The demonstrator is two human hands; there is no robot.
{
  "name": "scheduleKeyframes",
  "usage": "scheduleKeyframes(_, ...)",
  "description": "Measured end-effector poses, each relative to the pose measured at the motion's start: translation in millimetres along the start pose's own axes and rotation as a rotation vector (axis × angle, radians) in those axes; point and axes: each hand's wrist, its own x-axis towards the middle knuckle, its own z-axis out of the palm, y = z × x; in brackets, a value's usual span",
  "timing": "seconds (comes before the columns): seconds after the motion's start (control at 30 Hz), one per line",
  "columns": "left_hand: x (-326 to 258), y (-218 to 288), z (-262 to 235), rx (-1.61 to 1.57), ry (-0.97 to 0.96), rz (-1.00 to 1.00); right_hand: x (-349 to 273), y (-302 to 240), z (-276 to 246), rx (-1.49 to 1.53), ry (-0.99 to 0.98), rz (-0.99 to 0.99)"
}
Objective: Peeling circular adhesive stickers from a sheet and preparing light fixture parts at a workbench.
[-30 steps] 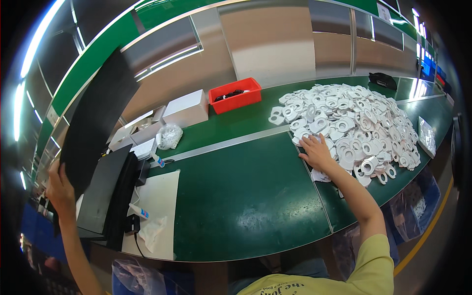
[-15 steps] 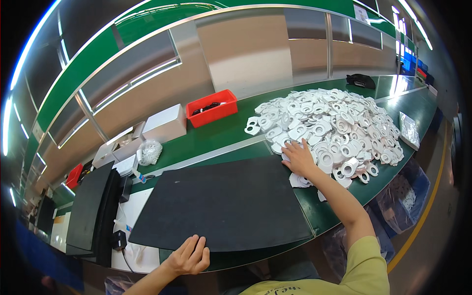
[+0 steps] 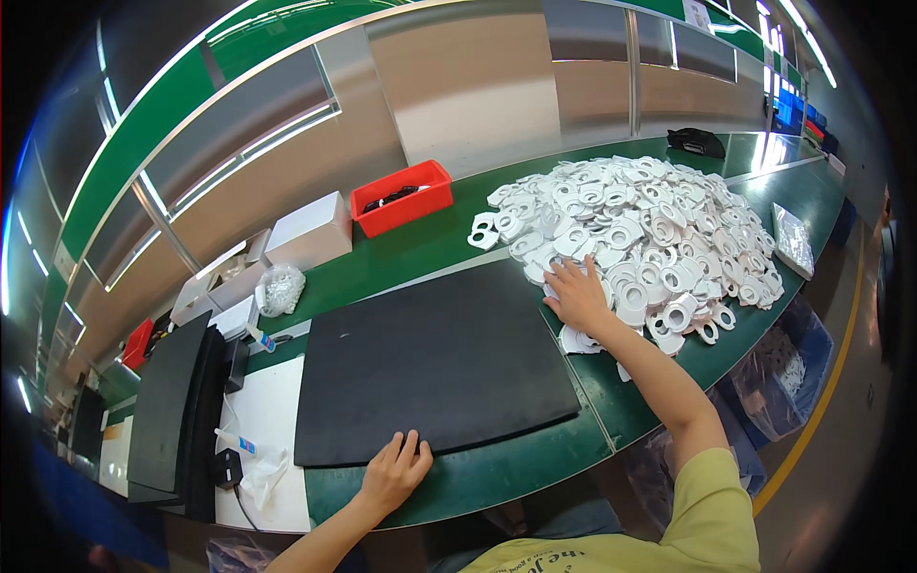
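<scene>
A black, flat rectangular mat (image 3: 430, 368) lies on the green bench in front of me. My left hand (image 3: 397, 472) rests at its near edge, fingers laid on the rim and a little apart, not closed round it. Beyond the mat's right side is a large heap of white flat pieces with round holes (image 3: 659, 229). My right hand (image 3: 579, 296) is on the left flank of this heap, open with fingers spread on the pieces, close to the mat's right edge. Whether any piece lies under its palm is hidden.
Behind the mat stand a red bin (image 3: 406, 202) with dark items, a white box (image 3: 310, 232) and a bag of small white parts (image 3: 280, 290). Black boards (image 3: 167, 420) and glue bottles (image 3: 239, 442) are at left. A clear packet (image 3: 792, 242) lies right of the heap.
The mat has slid away from me and turned slightly, its near edge now farther from the bench front. My left hand has moved forward and right and loosened. My right hand stays at the heap.
</scene>
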Motion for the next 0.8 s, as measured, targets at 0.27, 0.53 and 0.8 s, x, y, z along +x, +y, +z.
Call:
scheduleKeyframes(0.27,18,-13,20,-0.042,-0.013,-0.142,7,-3,2,0.001,0.044,-0.028)
scheduleKeyframes(0.53,40,-41,28,-0.376,-0.048,-0.371,59,-17,-5,0.246,-0.061,0.187)
scheduleKeyframes(0.8,115,-105,106,-0.446,-0.334,-0.496,243,-52,100,0.203,0.065,0.006)
